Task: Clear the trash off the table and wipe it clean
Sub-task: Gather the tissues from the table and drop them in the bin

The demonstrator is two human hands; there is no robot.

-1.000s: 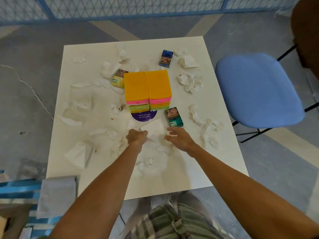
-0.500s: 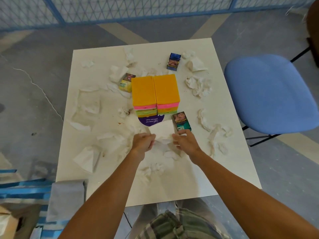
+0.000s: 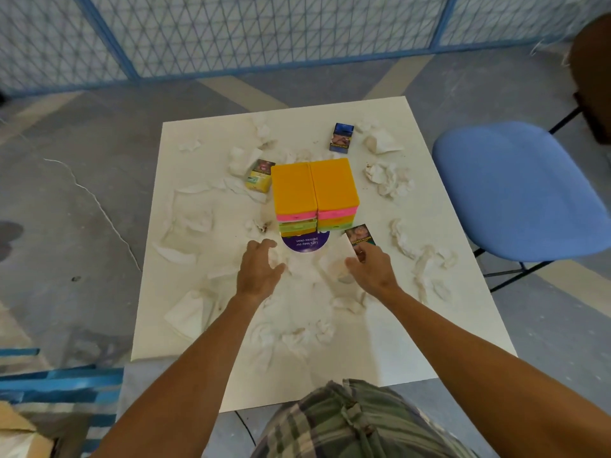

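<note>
Whereas half a second ago both hands were pinching one white tissue between them just on the near side of the sponge stack [image 3: 315,193], they are now parting. That tissue is lying loose on the table [image 3: 463,325], in the gap between the hands, near the purple round label [image 3: 305,243] at the stack's near foot. On the near left of the stack, the left hand [image 3: 259,272] is hovering with fingers spread wide and gripping nothing. On the near right, the right hand [image 3: 372,267] is stretching toward the green cigarette pack [image 3: 360,238] beside the stack's near right corner, its fingertips touching the pack or nearly so; whether they are closing on it I cannot tell. So the clearing is probably turning from paper to packs. Left of the stack the yellow pack [image 3: 259,176] is waiting, and beyond it the blue pack [image 3: 342,137]. Crumpled tissues [image 3: 388,178] are littering every side, so wiping is far off.
</note>
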